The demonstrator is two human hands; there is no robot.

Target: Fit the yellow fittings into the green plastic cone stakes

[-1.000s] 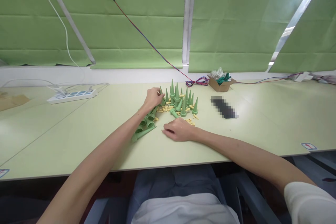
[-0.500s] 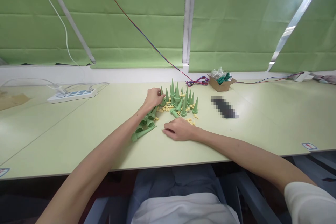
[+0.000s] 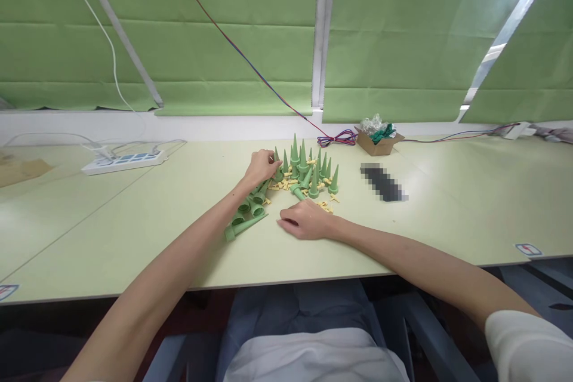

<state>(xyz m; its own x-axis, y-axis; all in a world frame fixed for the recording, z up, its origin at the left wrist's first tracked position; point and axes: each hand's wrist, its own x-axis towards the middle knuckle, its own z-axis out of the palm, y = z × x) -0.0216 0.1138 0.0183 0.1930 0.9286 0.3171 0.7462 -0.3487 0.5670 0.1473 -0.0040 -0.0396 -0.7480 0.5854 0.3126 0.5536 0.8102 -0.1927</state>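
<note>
Several green plastic cone spikes (image 3: 303,158) stand point up on the table (image 3: 197,250), with small yellow plastic pieces (image 3: 280,185) scattered among them. My left hand (image 3: 260,168) reaches to the group's left edge, thumb and finger closed around an upright green cone spike (image 3: 276,158). Under and beside my left wrist, more spikes lie on their sides with open ends showing (image 3: 257,210); one long spike (image 3: 246,225) lies nearest me. My right hand (image 3: 307,221) rests on the table in front of the group, fingers curled together, and nothing shows in them.
A small cardboard box (image 3: 378,146) with clear plastic and green material stands at the back. Beside it lies a coiled red-and-blue cable (image 3: 338,138). A dark pixelated object (image 3: 382,182) lies to the right. At the left is a white power strip (image 3: 125,162).
</note>
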